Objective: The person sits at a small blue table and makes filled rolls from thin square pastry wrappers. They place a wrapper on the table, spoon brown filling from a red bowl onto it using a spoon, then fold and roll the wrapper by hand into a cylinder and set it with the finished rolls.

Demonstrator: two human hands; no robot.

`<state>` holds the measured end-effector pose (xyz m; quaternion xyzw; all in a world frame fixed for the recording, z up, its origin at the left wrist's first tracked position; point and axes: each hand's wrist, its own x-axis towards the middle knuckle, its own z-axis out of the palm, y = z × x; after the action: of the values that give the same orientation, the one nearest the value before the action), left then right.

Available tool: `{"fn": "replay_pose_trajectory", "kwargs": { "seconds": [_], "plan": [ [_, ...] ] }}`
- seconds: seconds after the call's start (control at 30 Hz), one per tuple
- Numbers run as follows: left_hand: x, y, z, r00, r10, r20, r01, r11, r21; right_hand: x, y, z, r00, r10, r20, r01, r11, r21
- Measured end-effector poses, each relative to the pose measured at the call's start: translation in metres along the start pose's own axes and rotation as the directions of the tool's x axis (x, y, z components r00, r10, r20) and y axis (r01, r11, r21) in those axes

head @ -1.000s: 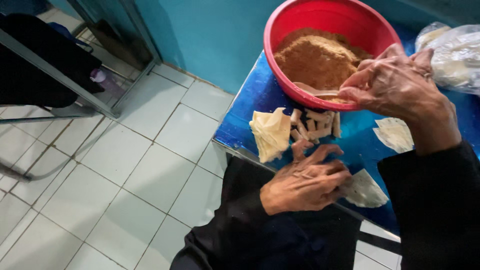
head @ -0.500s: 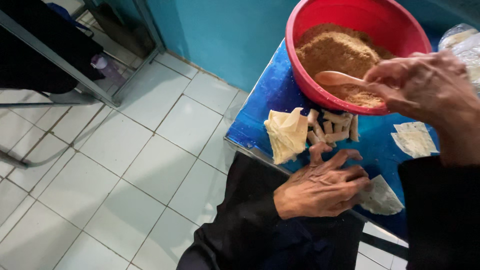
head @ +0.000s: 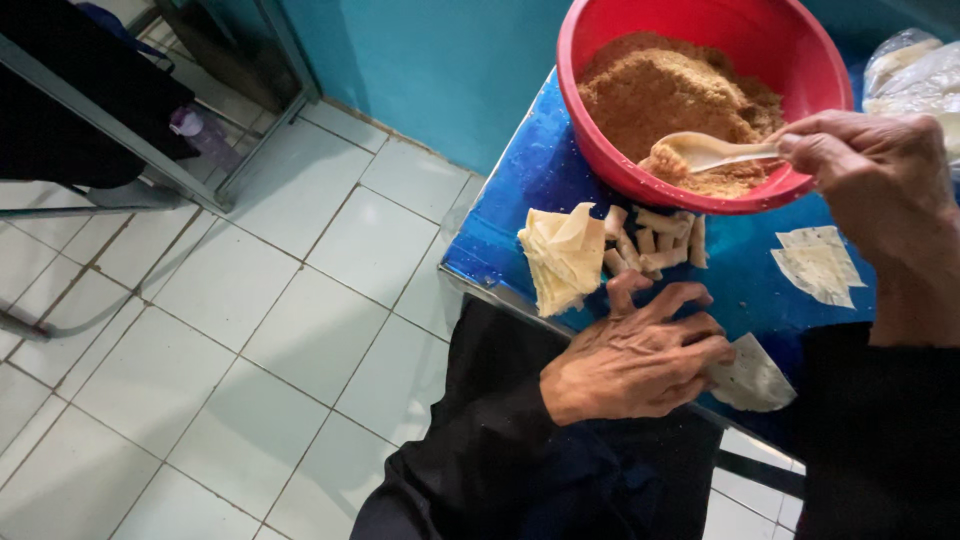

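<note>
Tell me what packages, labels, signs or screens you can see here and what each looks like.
Clear plastic bag: far right on the blue table, behind the right hand; crinkled, pale contents inside.
Small bottle: on the floor at upper left under a metal frame; clear, purplish cap.
No labels, signs or screens show.
</note>
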<state>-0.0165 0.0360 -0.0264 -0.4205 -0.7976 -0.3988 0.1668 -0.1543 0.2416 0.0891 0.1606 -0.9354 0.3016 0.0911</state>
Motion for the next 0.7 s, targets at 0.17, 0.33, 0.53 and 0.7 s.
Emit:
{"fn": "replay_pose_trajectory", "kwargs": {
  "seconds": [0.17, 0.33, 0.53, 0.7],
  "plan": [
    [0.004, 0.003, -0.004, 0.999, -0.009, 0.032, 0.008, 1.000, 0.020, -0.014, 0.009, -0.005, 0.988, -0.053, -0.143, 0.086, 0.969, 0.234],
    [0.008, 0.014, -0.014, 0.998, -0.049, 0.039, 0.045, 0.995, 0.094, -0.042, 0.026, -0.026, 0.975, 0.218, -0.052, -0.185, 0.913, 0.363],
    [0.005, 0.024, -0.018, 0.995, -0.079, 0.062, 0.077, 0.996, 0.045, -0.152, 0.028, -0.035, 0.911, 0.403, -0.087, -0.329, 0.838, 0.435],
    [0.009, 0.030, -0.021, 0.994, -0.097, 0.046, 0.096, 0.995, 0.031, -0.222, 0.015, -0.029, 0.917, 0.365, -0.162, -0.338, 0.926, 0.170]
  ]
}}
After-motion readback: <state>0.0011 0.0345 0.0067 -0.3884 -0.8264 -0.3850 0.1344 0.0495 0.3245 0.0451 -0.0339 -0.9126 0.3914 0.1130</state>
